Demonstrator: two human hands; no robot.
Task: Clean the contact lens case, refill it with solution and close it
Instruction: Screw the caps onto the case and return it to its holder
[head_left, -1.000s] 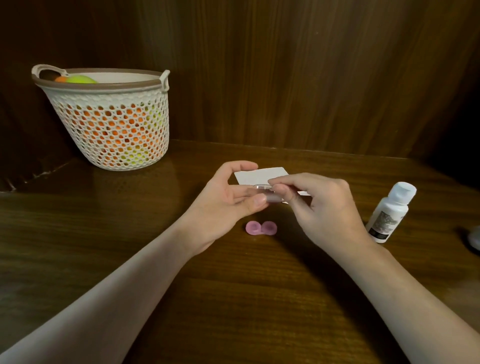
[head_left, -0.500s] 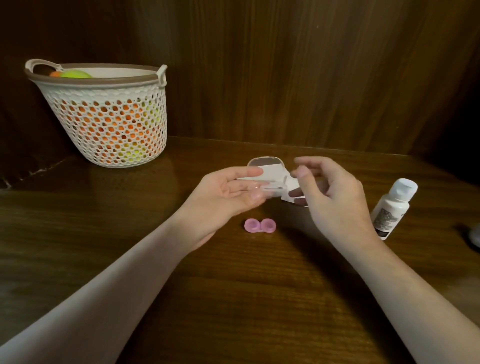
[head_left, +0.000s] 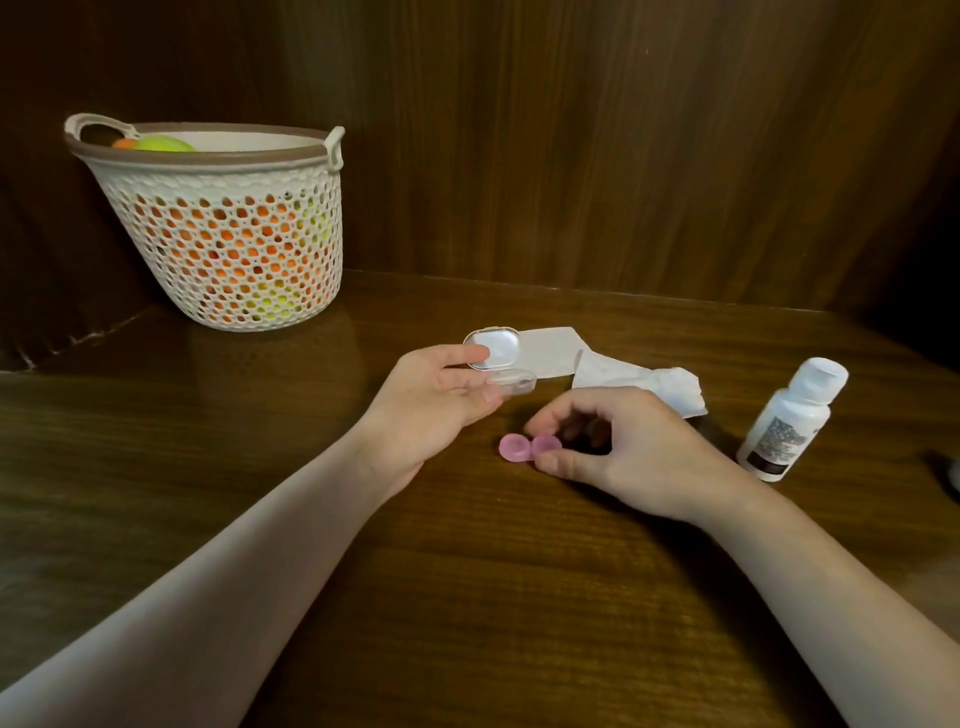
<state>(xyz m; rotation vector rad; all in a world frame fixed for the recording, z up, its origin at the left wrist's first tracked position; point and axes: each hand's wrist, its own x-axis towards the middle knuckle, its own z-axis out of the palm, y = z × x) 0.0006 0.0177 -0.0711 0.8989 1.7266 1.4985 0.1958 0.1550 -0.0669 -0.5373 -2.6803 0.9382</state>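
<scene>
A clear hinged box (head_left: 500, 359), lid raised, is pinched in the left hand (head_left: 441, 402) above the table (head_left: 467, 597). The pink contact lens case (head_left: 527, 448) lies on the table, its right cup pinched by the right hand (head_left: 618, 447). The solution bottle (head_left: 792, 418) stands at 3 o'clock from the case, well apart. White tissue (head_left: 639, 382) lies at 1 o'clock.

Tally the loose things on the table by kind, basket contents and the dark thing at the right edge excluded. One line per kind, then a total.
Basket: 1
Clear hinged case, open, held in the left hand: 1
Pink lens holder, right hand at it: 1
White wipes or papers: 2
White bottle: 1
Total: 6
</scene>
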